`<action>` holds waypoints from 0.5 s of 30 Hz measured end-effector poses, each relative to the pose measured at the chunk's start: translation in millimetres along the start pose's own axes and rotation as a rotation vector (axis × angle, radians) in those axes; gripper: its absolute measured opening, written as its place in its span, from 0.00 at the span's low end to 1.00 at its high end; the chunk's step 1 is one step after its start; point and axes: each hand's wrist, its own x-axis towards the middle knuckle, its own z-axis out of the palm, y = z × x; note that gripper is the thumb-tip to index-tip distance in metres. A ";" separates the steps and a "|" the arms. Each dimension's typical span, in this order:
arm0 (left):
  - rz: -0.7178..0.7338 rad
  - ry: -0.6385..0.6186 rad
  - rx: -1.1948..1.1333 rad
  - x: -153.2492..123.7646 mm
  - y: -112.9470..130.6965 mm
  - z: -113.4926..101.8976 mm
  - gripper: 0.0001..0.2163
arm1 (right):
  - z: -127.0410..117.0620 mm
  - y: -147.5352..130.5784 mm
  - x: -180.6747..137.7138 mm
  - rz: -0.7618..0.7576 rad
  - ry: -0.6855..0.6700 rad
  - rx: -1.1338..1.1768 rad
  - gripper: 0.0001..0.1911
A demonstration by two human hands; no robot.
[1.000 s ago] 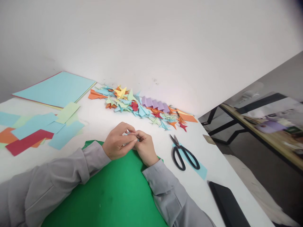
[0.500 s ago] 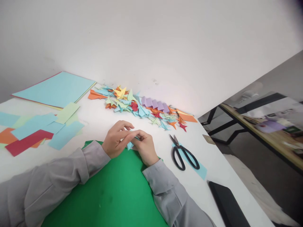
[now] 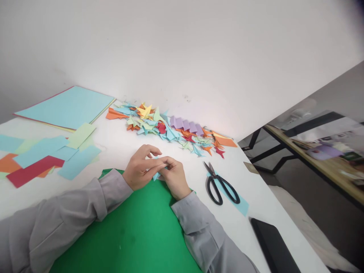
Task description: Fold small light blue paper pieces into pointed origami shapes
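Between my two hands is a small folded piece of light blue paper (image 3: 156, 176), mostly covered by the fingers. My left hand (image 3: 142, 167) pinches it from the left, thumb and forefinger pressed together. From the right, the fingers of my right hand (image 3: 174, 178) close on the same paper, and the fingertips of both hands meet. Under the hands lies a green sheet (image 3: 133, 227) at the table's near side. Beyond them sits a long pile of small folded paper figures (image 3: 170, 132) in several colours.
Loose paper strips (image 3: 42, 151) and a stack of large coloured sheets (image 3: 68, 108) lie on the left. Black-handled scissors (image 3: 220, 185) rest on a blue strip (image 3: 241, 204) at right, near a black flat object (image 3: 271, 244). A wall (image 3: 182, 57) rises behind the table.
The left thumb and fingers have shifted very slightly on the blue paper, and a little less of it shows. Everything else stays in place.
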 end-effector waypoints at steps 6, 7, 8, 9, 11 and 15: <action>-0.193 0.087 -0.075 4.6 1.6 -1.4 0.09 | -0.1 0.8 1.2 0.017 0.079 0.092 0.06; -0.235 0.107 -0.085 5.0 0.7 -0.9 0.09 | -0.5 0.9 1.5 0.030 0.099 0.127 0.06; -0.272 0.114 -0.095 5.1 -0.5 -0.1 0.08 | -1.0 0.9 1.7 0.046 0.114 0.160 0.07; -0.304 0.106 -0.107 5.0 -1.8 0.9 0.07 | -1.5 0.9 1.9 0.060 0.124 0.190 0.07; -0.364 0.061 -0.141 4.1 -4.3 3.2 0.06 | -2.3 1.1 2.2 0.069 0.135 0.228 0.07; -0.455 -0.028 -0.208 2.6 -7.1 6.7 0.06 | -2.5 1.3 2.1 0.038 0.133 0.237 0.07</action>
